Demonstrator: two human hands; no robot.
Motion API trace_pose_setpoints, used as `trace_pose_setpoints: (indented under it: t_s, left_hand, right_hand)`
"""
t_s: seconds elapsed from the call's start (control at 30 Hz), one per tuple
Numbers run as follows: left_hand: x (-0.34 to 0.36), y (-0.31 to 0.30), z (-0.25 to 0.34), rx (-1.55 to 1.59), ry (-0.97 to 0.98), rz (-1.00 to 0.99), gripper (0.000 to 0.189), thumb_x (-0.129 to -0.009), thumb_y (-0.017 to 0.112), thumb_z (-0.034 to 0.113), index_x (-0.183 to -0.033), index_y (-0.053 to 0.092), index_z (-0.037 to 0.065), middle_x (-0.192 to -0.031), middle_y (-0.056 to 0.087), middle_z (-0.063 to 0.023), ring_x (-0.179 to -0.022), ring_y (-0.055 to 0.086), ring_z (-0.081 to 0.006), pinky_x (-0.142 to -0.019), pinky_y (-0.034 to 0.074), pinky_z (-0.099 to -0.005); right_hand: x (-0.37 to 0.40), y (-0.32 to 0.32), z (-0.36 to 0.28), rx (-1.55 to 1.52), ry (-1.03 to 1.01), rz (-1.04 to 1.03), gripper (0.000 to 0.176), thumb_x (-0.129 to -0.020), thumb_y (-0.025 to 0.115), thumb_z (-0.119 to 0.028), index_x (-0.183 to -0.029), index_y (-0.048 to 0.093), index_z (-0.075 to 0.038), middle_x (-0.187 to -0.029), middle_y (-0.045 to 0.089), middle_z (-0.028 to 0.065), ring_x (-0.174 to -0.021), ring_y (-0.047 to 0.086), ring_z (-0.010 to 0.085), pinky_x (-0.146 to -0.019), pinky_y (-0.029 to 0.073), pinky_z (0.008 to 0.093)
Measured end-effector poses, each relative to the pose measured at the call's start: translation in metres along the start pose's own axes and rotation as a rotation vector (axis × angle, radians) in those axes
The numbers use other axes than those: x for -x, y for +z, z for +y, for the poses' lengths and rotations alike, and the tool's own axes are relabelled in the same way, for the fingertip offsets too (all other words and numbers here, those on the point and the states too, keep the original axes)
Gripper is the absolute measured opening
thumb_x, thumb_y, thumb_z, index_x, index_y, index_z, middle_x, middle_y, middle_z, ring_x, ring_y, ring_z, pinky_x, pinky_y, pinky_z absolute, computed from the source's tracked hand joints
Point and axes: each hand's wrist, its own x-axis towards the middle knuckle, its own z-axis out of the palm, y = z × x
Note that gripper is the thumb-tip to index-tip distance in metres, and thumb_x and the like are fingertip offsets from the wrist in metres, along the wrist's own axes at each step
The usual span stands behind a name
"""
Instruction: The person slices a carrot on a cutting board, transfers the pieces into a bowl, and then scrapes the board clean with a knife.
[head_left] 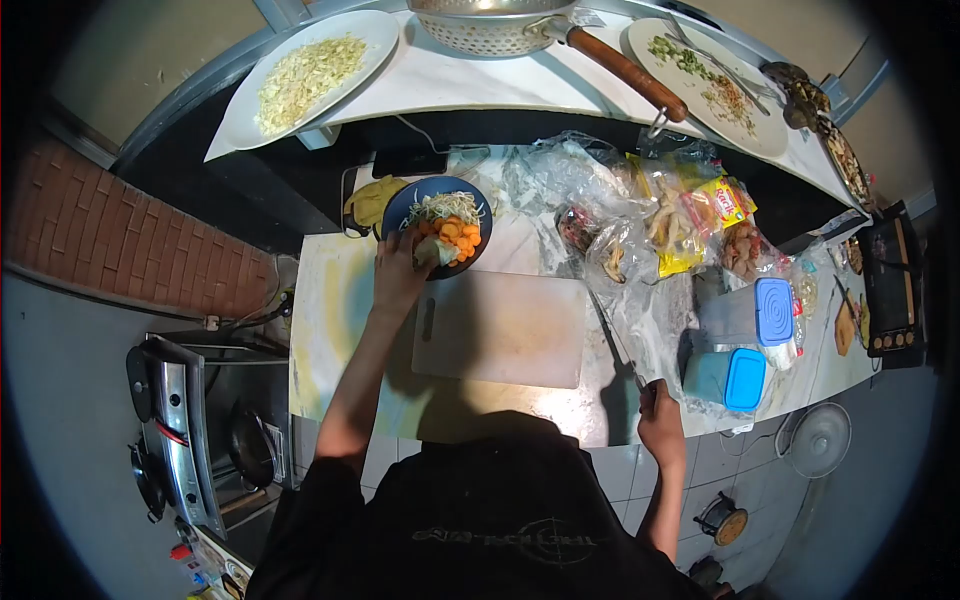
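My left hand point(398, 272) reaches over the near left rim of a dark blue plate point(399, 206). Its fingers are closed around a pale green vegetable piece point(436, 251), whose kind I cannot make out. Sliced carrots point(460, 236) and bean sprouts point(446, 206) lie on the same plate. In my right hand point(660, 422) is the handle of a kitchen knife point(613, 335), its long blade pointing away from me along the right side of the cutting board. The white cutting board point(500, 330) lies in front of me with nothing on it.
Plastic bags of food point(665, 215) spread over the back right. Two blue-lidded containers point(745, 380) stand at right. A yellowish cloth point(375, 203) is beside the plate. The raised shelf holds a plate of shredded vegetable point(312, 85), a wooden-handled strainer point(490, 30) and another plate point(700, 90).
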Motion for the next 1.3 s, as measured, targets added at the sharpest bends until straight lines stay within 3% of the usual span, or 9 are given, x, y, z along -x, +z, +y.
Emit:
trace_pose_setpoints:
  t_s: [0.1, 0.2, 0.37, 0.57, 0.7, 0.9, 0.93, 0.97, 1.3]
  left_hand:
    - [-0.008, 0.009, 0.001, -0.036, 0.012, -0.025, 0.047, -0.081, 0.075, 0.019, -0.125, 0.063, 0.009, -0.116, 0.061, -0.0139, -0.109, 0.056, -0.0373, -0.095, 0.046, -0.0488]
    - [-0.016, 0.010, 0.000, 0.078, 0.040, 0.051, 0.035, -0.077, 0.077, 0.010, -0.109, 0.064, 0.006, -0.100, 0.064, -0.0124, -0.097, 0.060, -0.0341, -0.087, 0.049, -0.0430]
    - [-0.051, 0.006, 0.000, 0.044, 0.061, 0.036, 0.026, -0.080, 0.075, 0.007, -0.103, 0.064, 0.004, -0.093, 0.062, -0.0122, -0.091, 0.062, -0.0329, -0.081, 0.050, -0.0407]
    - [-0.088, 0.025, 0.024, 0.243, 0.295, -0.091, 0.019, -0.083, 0.071, 0.004, -0.101, 0.067, 0.006, -0.094, 0.063, -0.0110, -0.094, 0.062, -0.0316, -0.085, 0.048, -0.0383]
    - [-0.090, 0.033, 0.050, 0.093, 0.338, -0.177, 0.018, -0.084, 0.072, 0.009, -0.101, 0.068, 0.007, -0.097, 0.062, -0.0087, -0.098, 0.060, -0.0316, -0.095, 0.043, -0.0396]
    - [-0.094, 0.053, 0.052, 0.024, 0.239, -0.100, 0.011, -0.082, 0.073, 0.014, -0.091, 0.068, 0.009, -0.105, 0.062, -0.0071, -0.107, 0.055, -0.0315, -0.094, 0.041, -0.0430]
    - [-0.095, 0.054, 0.051, 0.027, 0.246, -0.106, 0.011, -0.082, 0.073, 0.014, -0.091, 0.068, 0.009, -0.105, 0.062, -0.0071, -0.107, 0.055, -0.0315, -0.094, 0.041, -0.0430]
    - [-0.096, 0.055, 0.050, 0.011, 0.243, -0.098, 0.012, -0.082, 0.074, 0.013, -0.091, 0.068, 0.010, -0.101, 0.062, -0.0072, -0.103, 0.056, -0.0321, -0.092, 0.043, -0.0435]
    - [-0.101, 0.052, 0.040, 0.279, 0.202, -0.162, 0.014, -0.080, 0.073, 0.005, -0.091, 0.064, 0.002, -0.089, 0.065, -0.0124, -0.088, 0.064, -0.0276, -0.080, 0.050, -0.0369]
  right_hand:
    - [0.001, -0.010, -0.002, -0.012, -0.024, -0.007, 0.009, -0.095, 0.053, -0.002, -0.101, 0.053, 0.004, -0.078, 0.062, 0.0262, -0.075, 0.064, 0.0442, -0.066, 0.047, 0.0454]
    - [-0.002, -0.013, -0.001, -0.044, -0.020, -0.075, 0.010, -0.096, 0.054, -0.004, -0.103, 0.054, 0.004, -0.077, 0.062, 0.0259, -0.073, 0.063, 0.0438, -0.066, 0.047, 0.0442]
    - [-0.005, -0.024, -0.008, -0.024, -0.016, -0.097, 0.013, -0.096, 0.055, -0.006, -0.104, 0.054, 0.004, -0.072, 0.059, 0.0236, -0.066, 0.060, 0.0372, -0.063, 0.045, 0.0428]
    - [0.000, -0.035, -0.014, -0.099, 0.064, -0.152, 0.016, -0.095, 0.058, -0.009, -0.104, 0.055, 0.004, -0.066, 0.056, 0.0200, -0.056, 0.051, 0.0272, -0.056, 0.040, 0.0404]
    - [0.000, -0.027, -0.013, -0.144, 0.077, -0.141, 0.016, -0.095, 0.057, -0.009, -0.104, 0.055, 0.004, -0.065, 0.056, 0.0190, -0.055, 0.051, 0.0270, -0.055, 0.039, 0.0400]
    - [-0.004, -0.014, -0.015, -0.177, 0.044, -0.134, 0.017, -0.095, 0.058, -0.010, -0.104, 0.054, 0.003, -0.069, 0.058, 0.0193, -0.055, 0.051, 0.0263, -0.056, 0.040, 0.0395]
    - [-0.005, -0.017, -0.022, -0.170, 0.081, -0.179, 0.018, -0.095, 0.058, -0.011, -0.105, 0.054, 0.003, -0.072, 0.061, 0.0226, -0.061, 0.058, 0.0331, -0.060, 0.044, 0.0425]
    - [-0.006, -0.019, -0.025, -0.162, 0.117, -0.225, 0.019, -0.095, 0.058, -0.011, -0.106, 0.054, 0.003, -0.076, 0.064, 0.0258, -0.066, 0.064, 0.0400, -0.063, 0.047, 0.0456]
    - [-0.003, -0.010, -0.023, -0.178, 0.119, -0.195, 0.019, -0.095, 0.058, -0.013, -0.106, 0.055, 0.003, -0.071, 0.062, 0.0235, -0.061, 0.061, 0.0364, -0.060, 0.045, 0.0440]
